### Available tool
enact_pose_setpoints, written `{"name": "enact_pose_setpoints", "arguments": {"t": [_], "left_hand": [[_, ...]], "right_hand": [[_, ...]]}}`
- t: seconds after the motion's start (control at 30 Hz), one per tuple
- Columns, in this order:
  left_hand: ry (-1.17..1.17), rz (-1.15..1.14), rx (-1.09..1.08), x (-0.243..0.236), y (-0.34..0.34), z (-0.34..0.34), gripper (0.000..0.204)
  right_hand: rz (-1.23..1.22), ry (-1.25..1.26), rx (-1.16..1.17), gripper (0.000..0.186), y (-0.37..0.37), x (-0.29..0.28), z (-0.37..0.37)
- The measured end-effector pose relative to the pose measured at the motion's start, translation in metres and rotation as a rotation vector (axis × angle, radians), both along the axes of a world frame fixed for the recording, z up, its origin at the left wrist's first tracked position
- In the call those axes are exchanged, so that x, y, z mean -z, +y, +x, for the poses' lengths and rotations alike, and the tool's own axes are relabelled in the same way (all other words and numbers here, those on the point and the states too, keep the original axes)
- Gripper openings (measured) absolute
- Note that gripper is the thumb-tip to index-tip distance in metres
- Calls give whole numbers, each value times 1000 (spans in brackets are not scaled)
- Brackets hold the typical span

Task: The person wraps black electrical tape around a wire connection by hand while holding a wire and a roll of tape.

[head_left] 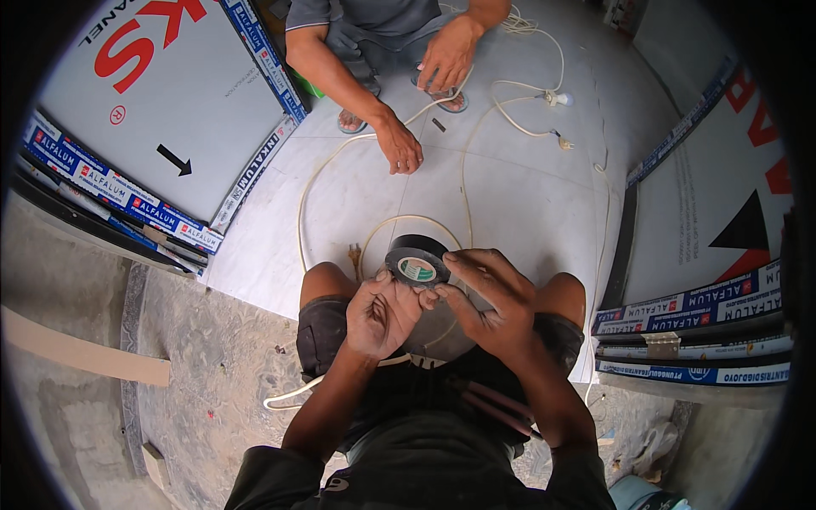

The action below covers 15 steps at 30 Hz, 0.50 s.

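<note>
Tape, a black roll (416, 258) with a pale core, sits at the centre of the frame, held between both hands above the person's knees. Left hand (382, 313) curls under it, fingers closed on the roll's lower edge; right hand (491, 299) pinches at its right side, fingertips together (what they nip is too small to tell). Cream cable (466, 161) loops over the pale floor (527, 204) beyond. At the top of the frame another person's hand (400, 144) rests by the cable
</note>
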<state>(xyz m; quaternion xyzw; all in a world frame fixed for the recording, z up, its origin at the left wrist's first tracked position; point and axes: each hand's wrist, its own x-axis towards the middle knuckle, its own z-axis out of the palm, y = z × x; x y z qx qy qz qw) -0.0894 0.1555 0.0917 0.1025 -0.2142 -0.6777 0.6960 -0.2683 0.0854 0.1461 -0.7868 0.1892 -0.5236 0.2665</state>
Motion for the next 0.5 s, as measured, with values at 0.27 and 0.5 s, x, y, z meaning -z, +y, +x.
{"name": "enact_pose_setpoints", "arguments": {"t": [0.27,0.5], "left_hand": [[-1063,-197,-396,-33,-5,11,52],[-1198,-228,-514,-37,-2,13,41]], "right_hand": [[-312,36,15,38,-5,-2,-9],[-317,20,29,33,-6,-3,-13]]}}
